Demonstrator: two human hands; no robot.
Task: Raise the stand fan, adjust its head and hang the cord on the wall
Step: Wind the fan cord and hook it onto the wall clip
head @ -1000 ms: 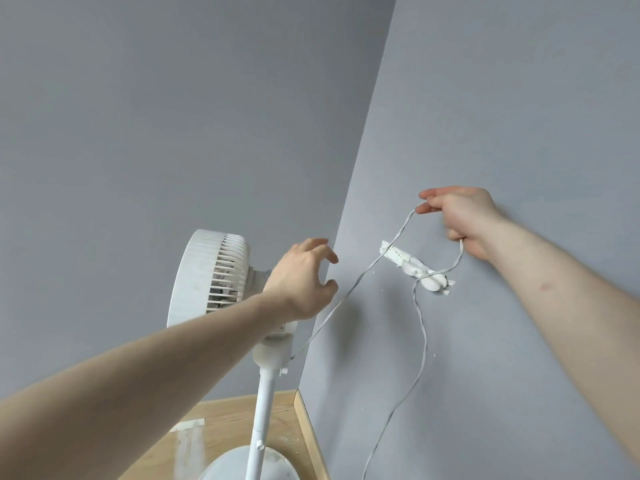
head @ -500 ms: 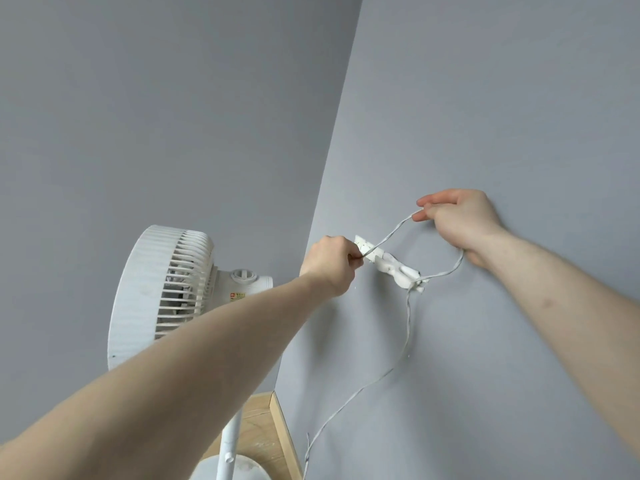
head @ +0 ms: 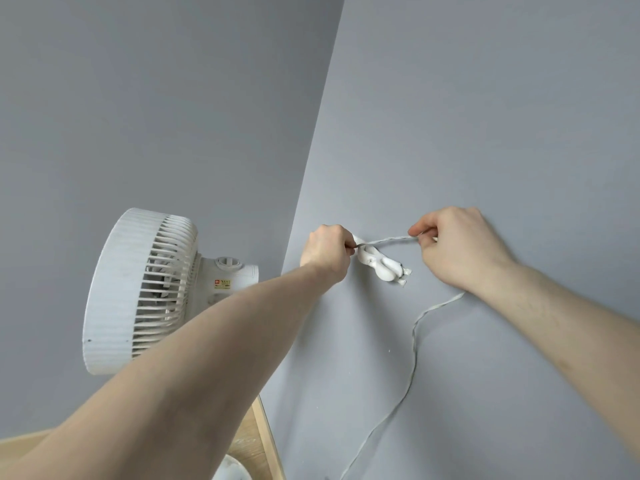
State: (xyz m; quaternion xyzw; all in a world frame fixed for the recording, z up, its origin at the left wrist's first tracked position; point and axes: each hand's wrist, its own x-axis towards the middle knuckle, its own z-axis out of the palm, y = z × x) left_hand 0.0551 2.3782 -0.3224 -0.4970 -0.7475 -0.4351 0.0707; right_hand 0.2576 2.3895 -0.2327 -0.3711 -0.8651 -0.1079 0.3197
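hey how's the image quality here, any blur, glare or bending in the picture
Head view: soft, even light, no glare; faint shadows on the wall under the hook. Wide-angle bend curves the wall corner. The cord between left hand and right hand is slightly motion-blurred; the fan is sharp.

The grey wall [head: 485,116] above and to the right of the white plastic wall hook [head: 381,266] lay bare and open. A thin white cord [head: 388,241] stretched taut across the hook between the left hand [head: 327,252] and right hand [head: 457,249], barring approach there. The white round fan head [head: 138,292] crowded the corner at left.
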